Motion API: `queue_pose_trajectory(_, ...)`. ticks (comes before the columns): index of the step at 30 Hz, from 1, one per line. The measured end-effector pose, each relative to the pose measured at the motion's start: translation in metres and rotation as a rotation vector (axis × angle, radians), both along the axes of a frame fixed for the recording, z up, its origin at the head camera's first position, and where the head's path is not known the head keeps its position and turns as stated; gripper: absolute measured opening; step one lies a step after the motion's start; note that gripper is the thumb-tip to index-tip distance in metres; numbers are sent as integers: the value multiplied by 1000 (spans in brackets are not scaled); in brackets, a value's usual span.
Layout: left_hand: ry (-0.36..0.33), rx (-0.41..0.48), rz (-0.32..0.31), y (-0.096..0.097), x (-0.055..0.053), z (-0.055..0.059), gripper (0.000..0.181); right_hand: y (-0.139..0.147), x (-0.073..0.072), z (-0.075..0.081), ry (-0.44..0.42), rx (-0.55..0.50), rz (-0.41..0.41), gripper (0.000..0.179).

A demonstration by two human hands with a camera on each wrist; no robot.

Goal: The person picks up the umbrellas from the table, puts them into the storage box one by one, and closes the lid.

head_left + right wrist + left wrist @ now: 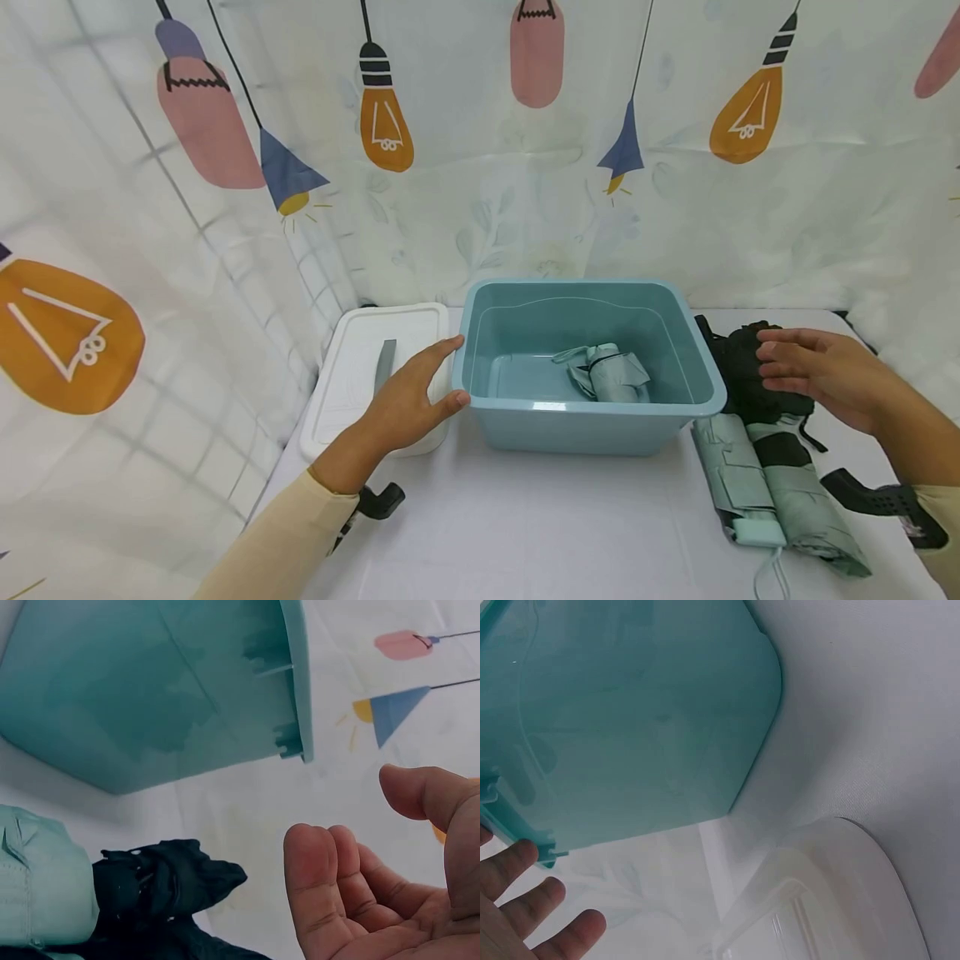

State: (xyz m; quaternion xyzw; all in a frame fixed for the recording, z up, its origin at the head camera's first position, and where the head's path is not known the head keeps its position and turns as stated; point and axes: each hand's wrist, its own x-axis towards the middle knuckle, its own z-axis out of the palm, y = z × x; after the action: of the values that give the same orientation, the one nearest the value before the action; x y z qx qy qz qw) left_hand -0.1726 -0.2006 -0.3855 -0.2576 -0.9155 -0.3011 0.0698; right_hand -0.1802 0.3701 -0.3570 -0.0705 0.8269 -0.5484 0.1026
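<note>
A blue-green plastic bin (517, 429) stands upright in the middle of the table. Inside it lies a pale green folded bundle (618, 377) with a dark band and a loop strap, like a compact umbrella. My left hand (412, 396) touches the bin's left rim with fingers and thumb extended; in the left wrist view its fingertips (521, 855) are right at the rim. Held in the air to the bin's right, my right hand (828, 375) has loosely bent fingers and an empty palm. Below it is a black cloth bundle (750, 383) with straps.
Two pale green rolled bundles, the left roll (738, 475) with a cord and the right roll (806, 500) with a dark band, lie side by side at the right. Left of the bin sits a white lid (345, 400) with a grey handle. Patterned curtains (480, 167) hang behind the table.
</note>
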Motion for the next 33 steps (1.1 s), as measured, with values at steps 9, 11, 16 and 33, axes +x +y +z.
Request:
queue_pose_trajectory(9, -6, -11, 5, -1, 0, -2, 88, 8, 5, -12, 21, 51, -19, 22)
queue_pose_trajectory(11, -5, -15, 7, -1, 0, -2, 88, 10, 7, -13, 17, 39, -13, 23)
queue_pose_trajectory(16, 3, -12, 6, -1, -1, -3, 87, 18, 12, -17, 12, 26, -2, 30)
queue_pose_trajectory(33, 13, -14, -6, -1, -2, -2, 89, 48, 27, -32, -20, 64, 6, 37)
